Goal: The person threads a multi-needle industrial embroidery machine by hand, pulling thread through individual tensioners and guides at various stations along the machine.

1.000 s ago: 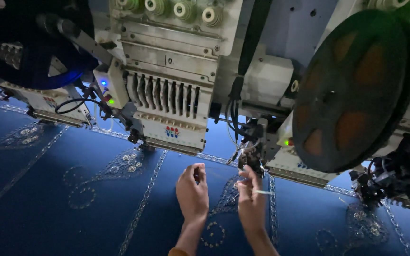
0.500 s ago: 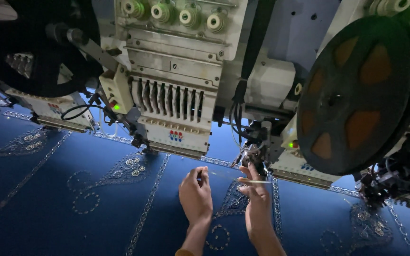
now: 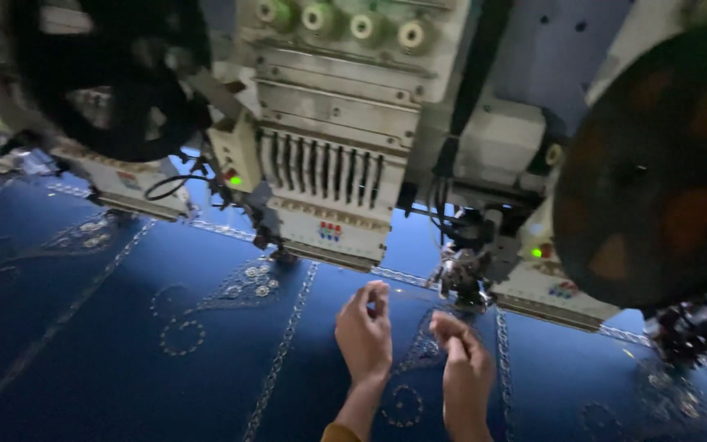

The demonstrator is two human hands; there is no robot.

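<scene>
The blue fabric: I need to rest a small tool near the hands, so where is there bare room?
The blue fabric lies open left of the left hand, between the sequin scrolls and the picture's lower left edge. It is crowded beyond the right hand: the needle assembly, embroidery head and dark reel overhang there.

Two bare forearms, left hand (image 3: 363,331) and right hand (image 3: 466,368) ungloved, mustard-yellow sleeve edge at the left arm.
</scene>
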